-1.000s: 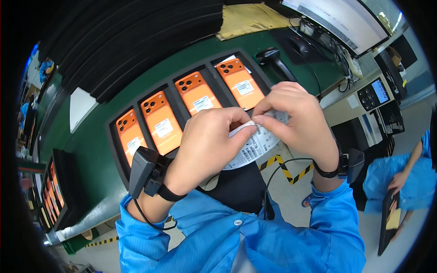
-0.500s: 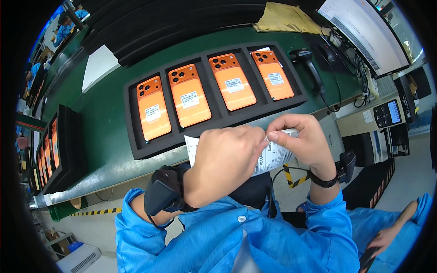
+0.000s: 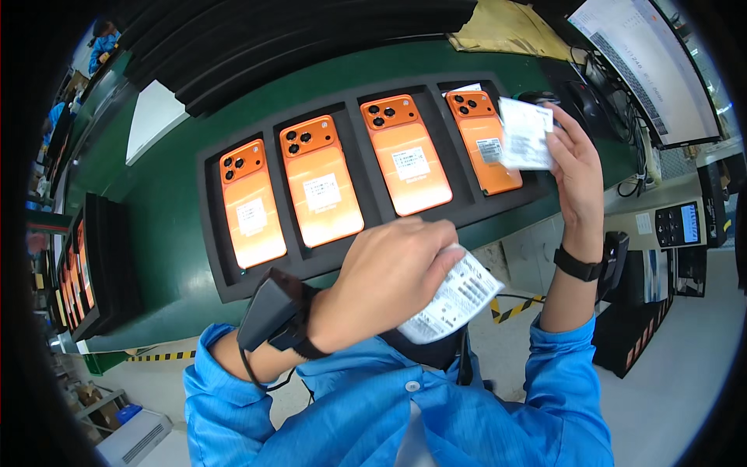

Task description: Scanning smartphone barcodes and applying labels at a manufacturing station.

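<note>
At the right, the right hand (image 3: 577,167) pinches, thumb against fingers, one edge of a white printed sheet (image 3: 526,134) overlapping the rightmost orange phone (image 3: 465,128) in view; nearer, the left hand (image 3: 393,272) clamps a second sheet (image 3: 464,294) likewise. Both sheets look light, thin, easily creased; edges seem safest to hold. Beyond lies the black tray (image 3: 315,262).

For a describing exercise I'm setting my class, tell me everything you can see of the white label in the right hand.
The label is thin, white and roughly rectangular, looks like paper, and bears grey print, blurred here. It is raised and nearly flat, held near its right side by the right hand. In view it overlaps the edge of the rightmost orange phone in the tray; whether they touch is unclear.
</note>
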Demonstrator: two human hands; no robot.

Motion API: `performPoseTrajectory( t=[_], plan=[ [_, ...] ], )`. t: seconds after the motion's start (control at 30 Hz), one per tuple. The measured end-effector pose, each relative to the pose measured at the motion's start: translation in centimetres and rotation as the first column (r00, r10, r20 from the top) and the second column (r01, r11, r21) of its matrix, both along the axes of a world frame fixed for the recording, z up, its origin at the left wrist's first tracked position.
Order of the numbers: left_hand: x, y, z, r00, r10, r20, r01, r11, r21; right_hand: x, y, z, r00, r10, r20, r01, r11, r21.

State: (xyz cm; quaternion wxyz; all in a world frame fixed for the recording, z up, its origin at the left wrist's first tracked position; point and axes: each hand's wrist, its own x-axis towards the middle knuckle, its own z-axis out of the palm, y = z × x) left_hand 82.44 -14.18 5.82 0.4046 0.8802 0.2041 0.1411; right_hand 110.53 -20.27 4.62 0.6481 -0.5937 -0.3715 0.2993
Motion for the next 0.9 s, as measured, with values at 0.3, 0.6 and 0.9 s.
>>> performPoseTrajectory(
  t=[0.3, 0.6, 0.9],
  plan=[
    [3.6, 6.0, -4.8, 0.977, -0.215, -0.004, 0.196, 0.886, 0.421, -0.1, 8.7, -1.5, 0.988, 0.146, -0.049, -0.151, 0.98, -0.128],
    [3.9, 6.3, -4.4, 0.969, -0.235, 0.079, 0.185, 0.898, 0.4, -0.5, 11.1, -2.2, 0.999, 0.031, -0.031, -0.035, 0.985, -0.167],
    [3.3, 5.9, -3.2, 0.951, -0.11, 0.288, -0.033, 0.893, 0.449, -1.1, 11.4, -1.9, 0.977, 0.21, -0.023, -0.206, 0.922, -0.328]
  ],
)
